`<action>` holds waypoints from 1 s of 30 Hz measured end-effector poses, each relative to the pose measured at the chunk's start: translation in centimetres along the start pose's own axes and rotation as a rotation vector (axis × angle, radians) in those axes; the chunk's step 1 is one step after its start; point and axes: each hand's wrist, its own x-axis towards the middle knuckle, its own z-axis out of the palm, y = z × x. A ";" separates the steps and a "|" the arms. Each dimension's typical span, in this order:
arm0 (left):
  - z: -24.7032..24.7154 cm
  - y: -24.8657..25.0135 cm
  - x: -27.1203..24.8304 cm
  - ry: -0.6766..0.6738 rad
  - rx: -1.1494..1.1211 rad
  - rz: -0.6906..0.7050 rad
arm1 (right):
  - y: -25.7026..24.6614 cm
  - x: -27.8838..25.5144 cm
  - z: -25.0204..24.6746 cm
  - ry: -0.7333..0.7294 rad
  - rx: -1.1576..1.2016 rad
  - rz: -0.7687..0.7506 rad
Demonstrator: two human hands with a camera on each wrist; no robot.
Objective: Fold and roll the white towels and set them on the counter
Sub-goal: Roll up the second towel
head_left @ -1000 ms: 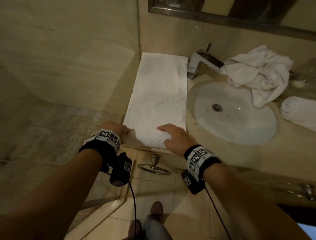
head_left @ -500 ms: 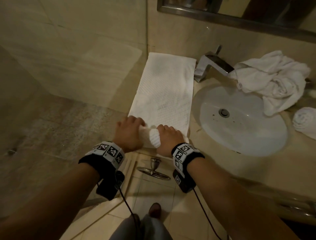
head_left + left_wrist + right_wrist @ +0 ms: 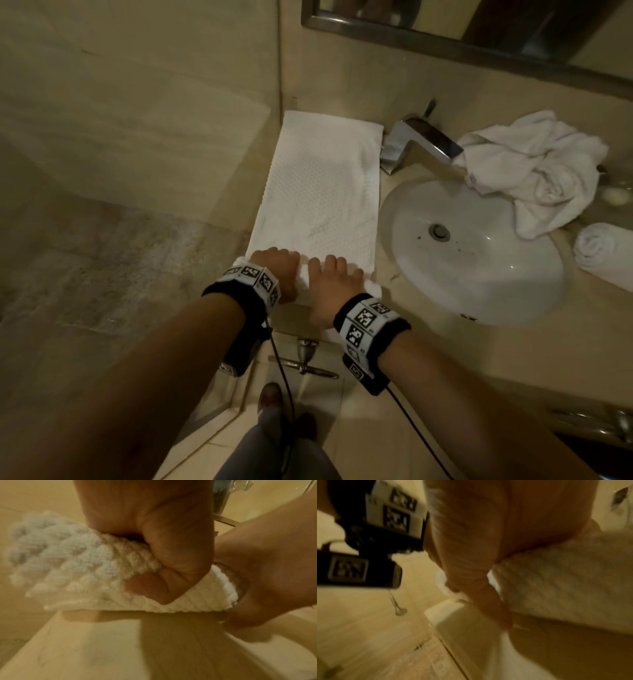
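A long folded white towel point(image 3: 322, 192) lies flat on the beige counter point(image 3: 428, 346) left of the sink, its near end turned into a small roll point(image 3: 305, 277). My left hand point(image 3: 277, 270) and right hand point(image 3: 334, 281) sit side by side on that roll, fingers curled over it. In the left wrist view the left thumb point(image 3: 154, 588) and fingers grip the rolled towel point(image 3: 82, 563), with the right hand point(image 3: 267, 563) against its end. The right wrist view is blurred; the towel point(image 3: 565, 577) shows under the palm.
A white oval sink point(image 3: 472, 250) with a chrome tap point(image 3: 421, 144) lies right of the towel. A crumpled white towel point(image 3: 534, 171) and a rolled towel point(image 3: 606, 253) sit at the far right. A wall stands left; the mirror frame point(image 3: 445, 44) is above.
Both hands took the towel's near end, turned it over into a roll and have pushed that roll a little farther from the counter's edge.
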 end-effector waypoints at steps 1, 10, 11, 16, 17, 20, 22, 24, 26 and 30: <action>-0.5 -0.1 0.3 -0.031 -0.025 -0.003 | 0.2 0.2 0.0 0.037 0.011 0.001; 0.0 0.2 -0.7 0.134 0.204 0.088 | 1.5 3.0 -1.7 0.019 0.244 -0.032; -0.2 0.5 -0.8 0.141 0.267 0.130 | 1.7 3.1 -2.3 -0.017 0.263 -0.024; -0.6 1.2 0.1 0.126 0.228 0.121 | 2.1 3.4 -4.5 -0.215 0.280 -0.042; -0.7 1.1 0.4 0.121 0.187 0.106 | 2.2 3.5 -4.4 -0.214 0.263 -0.056; -1.8 0.7 2.0 0.033 0.064 0.050 | 2.3 3.7 -3.7 -0.079 0.096 -0.085; -3.0 0.5 3.0 -0.051 -0.038 0.024 | 2.4 3.6 -3.4 0.010 0.013 -0.133; -4.1 0.4 3.7 -0.119 -0.101 0.018 | 2.5 3.7 -2.8 0.082 -0.020 -0.159; -4.4 0.6 3.8 -0.146 -0.111 0.000 | 2.7 4.2 -2.1 0.129 0.005 -0.155; -2.4 1.2 3.2 0.004 0.040 -0.077 | 2.9 5.7 -2.6 0.124 0.069 -0.139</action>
